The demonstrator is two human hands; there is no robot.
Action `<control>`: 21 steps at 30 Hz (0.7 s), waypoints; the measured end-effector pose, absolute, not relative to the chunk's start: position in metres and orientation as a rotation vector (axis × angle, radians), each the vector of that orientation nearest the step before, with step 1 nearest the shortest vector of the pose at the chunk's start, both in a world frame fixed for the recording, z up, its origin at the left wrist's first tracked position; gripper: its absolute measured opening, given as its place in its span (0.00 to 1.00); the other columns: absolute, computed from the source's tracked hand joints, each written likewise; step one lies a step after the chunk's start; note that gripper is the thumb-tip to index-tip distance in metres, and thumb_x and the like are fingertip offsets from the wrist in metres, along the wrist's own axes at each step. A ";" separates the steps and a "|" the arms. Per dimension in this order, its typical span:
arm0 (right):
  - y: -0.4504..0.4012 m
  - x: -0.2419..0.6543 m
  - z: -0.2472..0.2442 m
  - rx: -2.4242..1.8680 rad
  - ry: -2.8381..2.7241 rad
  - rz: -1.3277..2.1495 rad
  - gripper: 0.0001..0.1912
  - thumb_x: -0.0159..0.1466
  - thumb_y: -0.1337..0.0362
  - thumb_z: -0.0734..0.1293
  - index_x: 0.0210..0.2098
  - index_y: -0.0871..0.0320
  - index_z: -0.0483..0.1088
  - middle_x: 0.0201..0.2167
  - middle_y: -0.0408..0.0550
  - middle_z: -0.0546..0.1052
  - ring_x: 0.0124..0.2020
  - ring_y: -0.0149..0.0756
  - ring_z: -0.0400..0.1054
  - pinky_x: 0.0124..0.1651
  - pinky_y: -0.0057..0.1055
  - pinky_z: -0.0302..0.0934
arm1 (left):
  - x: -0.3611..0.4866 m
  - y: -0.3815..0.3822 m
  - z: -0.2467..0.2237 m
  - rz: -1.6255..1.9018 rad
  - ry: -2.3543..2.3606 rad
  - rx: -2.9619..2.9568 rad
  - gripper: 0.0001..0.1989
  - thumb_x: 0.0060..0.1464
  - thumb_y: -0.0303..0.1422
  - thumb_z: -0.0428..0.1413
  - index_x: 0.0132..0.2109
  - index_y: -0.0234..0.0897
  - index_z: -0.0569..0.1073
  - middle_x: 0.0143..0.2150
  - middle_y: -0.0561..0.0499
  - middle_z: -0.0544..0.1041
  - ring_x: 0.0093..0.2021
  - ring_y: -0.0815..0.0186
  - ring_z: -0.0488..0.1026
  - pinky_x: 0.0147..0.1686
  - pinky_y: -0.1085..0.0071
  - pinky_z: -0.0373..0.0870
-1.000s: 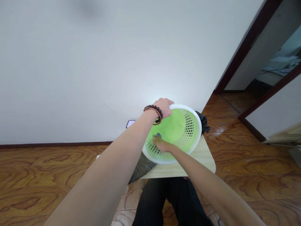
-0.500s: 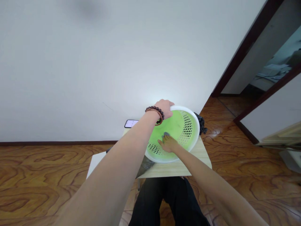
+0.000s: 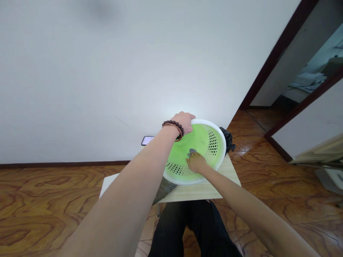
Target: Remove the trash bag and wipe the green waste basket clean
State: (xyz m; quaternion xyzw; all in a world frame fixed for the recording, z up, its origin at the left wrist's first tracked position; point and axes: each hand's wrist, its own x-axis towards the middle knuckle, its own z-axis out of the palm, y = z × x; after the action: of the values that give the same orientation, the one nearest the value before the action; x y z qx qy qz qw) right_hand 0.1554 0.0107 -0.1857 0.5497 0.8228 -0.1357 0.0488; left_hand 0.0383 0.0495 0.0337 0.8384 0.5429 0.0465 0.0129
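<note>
A round green basket (image 3: 199, 137) with a white rim and rows of holes is tilted on a small pale wooden table (image 3: 193, 192). My left hand (image 3: 184, 121), with a beaded bracelet at the wrist, is closed round the basket's upper left rim. Inside the basket, my right hand (image 3: 197, 162) presses a small grey-blue cloth (image 3: 191, 151) against the green bottom. Its fingers are bent over the cloth, which shows only past the fingertips.
A phone (image 3: 147, 140) lies at the table's back left, near the wall. Black plastic (image 3: 227, 140) sticks out beyond the basket's right side. A dark bag (image 3: 165, 190) lies under its lower left. A white surface (image 3: 108, 182) is at left.
My right hand has moved slightly right inside the basket with the cloth. My left hand and the basket have shifted a little to the left in view.
</note>
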 end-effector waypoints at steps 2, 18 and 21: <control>0.009 0.142 -0.187 1.773 2.429 -0.493 0.36 0.67 0.51 0.44 0.60 0.79 0.52 0.63 0.68 0.51 0.65 0.49 0.41 0.64 0.45 0.36 | 0.041 0.048 0.033 0.171 1.703 2.600 0.21 0.40 0.30 0.52 0.45 0.45 0.74 0.34 0.48 0.75 0.35 0.62 0.72 0.32 0.72 0.66; 0.010 0.151 -0.193 1.665 2.460 -0.561 0.44 0.64 0.44 0.44 0.62 0.80 0.48 0.64 0.67 0.48 0.66 0.49 0.36 0.65 0.42 0.30 | 0.040 0.047 0.034 0.158 1.714 2.584 0.18 0.40 0.29 0.51 0.41 0.44 0.75 0.30 0.49 0.76 0.31 0.64 0.72 0.28 0.73 0.64; 0.010 0.117 -0.188 1.687 2.477 -0.792 0.45 0.64 0.44 0.40 0.62 0.81 0.46 0.63 0.69 0.48 0.65 0.49 0.39 0.65 0.43 0.34 | 0.040 0.048 0.032 0.170 1.706 2.596 0.18 0.39 0.29 0.50 0.41 0.44 0.75 0.30 0.49 0.76 0.30 0.63 0.72 0.28 0.72 0.64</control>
State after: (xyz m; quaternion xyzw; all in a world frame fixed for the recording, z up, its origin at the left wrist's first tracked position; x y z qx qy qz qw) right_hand 0.1171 0.0097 -0.1876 0.5441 0.7990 -0.2553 0.0209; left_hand 0.0401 0.0481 0.0324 0.8344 0.5482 0.0547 0.0153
